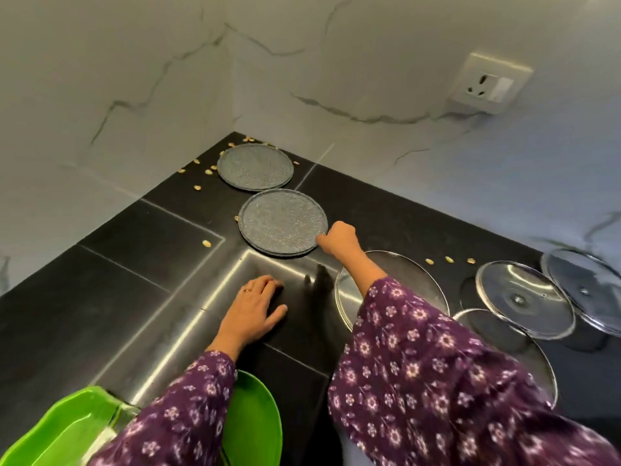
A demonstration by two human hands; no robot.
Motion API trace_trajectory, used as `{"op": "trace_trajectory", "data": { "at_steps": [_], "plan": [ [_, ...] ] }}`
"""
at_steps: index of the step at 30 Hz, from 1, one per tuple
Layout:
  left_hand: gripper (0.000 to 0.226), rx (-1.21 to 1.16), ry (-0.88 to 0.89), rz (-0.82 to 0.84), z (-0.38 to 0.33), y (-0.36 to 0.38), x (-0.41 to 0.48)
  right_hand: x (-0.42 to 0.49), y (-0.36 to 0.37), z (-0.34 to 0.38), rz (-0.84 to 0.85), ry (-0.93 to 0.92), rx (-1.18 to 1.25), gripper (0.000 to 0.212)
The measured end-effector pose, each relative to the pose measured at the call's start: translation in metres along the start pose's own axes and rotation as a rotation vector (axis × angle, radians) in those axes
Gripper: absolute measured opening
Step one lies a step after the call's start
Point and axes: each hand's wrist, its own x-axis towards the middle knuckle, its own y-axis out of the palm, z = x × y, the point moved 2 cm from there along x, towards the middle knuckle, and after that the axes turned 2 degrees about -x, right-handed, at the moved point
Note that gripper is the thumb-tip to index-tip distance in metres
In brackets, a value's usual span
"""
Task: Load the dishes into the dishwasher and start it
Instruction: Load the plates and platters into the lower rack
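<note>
Two sleeves hide steel plates; right hand (337,238) pinches grey plate (282,222), left hand (257,306) lies flat, released.

No readable text, label or number anywhere — plates and wall socket unmarked.

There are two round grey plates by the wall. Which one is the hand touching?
The nearer grey plate: the right hand pinches its edge. The far grey plate, in the corner among scattered seeds, is untouched.

Home kitchen: black countertop (117,264), steel lids (524,299)
</note>
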Motion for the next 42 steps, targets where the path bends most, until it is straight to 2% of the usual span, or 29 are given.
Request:
{"op": "trace_trajectory", "data": {
  "at_steps": [1, 6, 11, 14, 16, 18, 23, 27, 30, 32, 34, 36, 37, 40, 42],
  "plan": [
    [0.053, -0.002, 0.007, -0.018, 0.002, 0.001, 0.000, 0.010, 0.009, 0.001, 0.017, 0.010, -0.016, 0.014],
    [0.047, -0.055, 0.038, -0.069, 0.001, -0.002, 0.001, 0.050, 0.053, 0.003, 0.039, 0.146, -0.027, 0.043],
    [0.047, -0.058, 0.025, -0.062, 0.000, -0.001, 0.000, 0.063, 0.066, 0.019, -0.070, 0.319, 0.002, 0.044],
    [0.046, -0.056, 0.028, -0.071, 0.000, 0.000, 0.000, 0.075, 0.063, 0.007, -0.030, 0.500, 0.305, 0.039],
    [0.046, -0.054, 0.031, -0.080, 0.000, 0.001, 0.000, 0.081, 0.056, 0.002, 0.019, 0.533, 0.607, 0.020],
    [0.046, -0.052, 0.037, -0.083, -0.001, 0.001, -0.001, 0.071, 0.041, 0.006, 0.052, 0.581, 0.858, 0.021],
    [0.048, -0.032, 0.029, -0.081, -0.005, -0.001, -0.001, 0.038, -0.001, 0.016, 0.124, 0.448, 1.084, 0.021],
    [0.053, 0.009, -0.011, -0.057, -0.009, -0.005, -0.004, -0.004, -0.046, -0.002, -0.012, 0.276, 1.015, 0.019],
    [0.057, 0.049, -0.020, -0.034, -0.015, -0.004, -0.005, -0.048, -0.084, -0.028, -0.111, 0.185, 1.060, 0.017],
    [0.061, 0.093, -0.024, 0.025, -0.023, -0.009, -0.003, -0.081, -0.112, -0.050, -0.168, 0.143, 1.112, 0.020],
    [0.055, 0.186, -0.022, 0.099, -0.038, -0.020, 0.000, -0.116, -0.141, -0.079, -0.251, 0.127, 1.147, 0.021],
    [0.053, 0.279, 0.019, 0.014, -0.058, -0.033, 0.005, -0.153, -0.167, -0.108, -0.347, 0.128, 1.147, 0.017],
    [0.052, 0.281, -0.021, -0.032, -0.073, -0.038, 0.005, -0.173, -0.180, -0.124, -0.390, 0.124, 1.137, 0.017],
    [0.038, 0.131, -0.094, -0.231, -0.148, -0.045, -0.003, -0.244, -0.211, -0.173, -0.482, 0.119, 1.096, 0.019],
    [0.039, 0.045, -0.001, -0.290, -0.213, -0.035, -0.011, -0.295, -0.228, -0.213, -0.555, 0.121, 1.069, 0.020]
  ]
}}
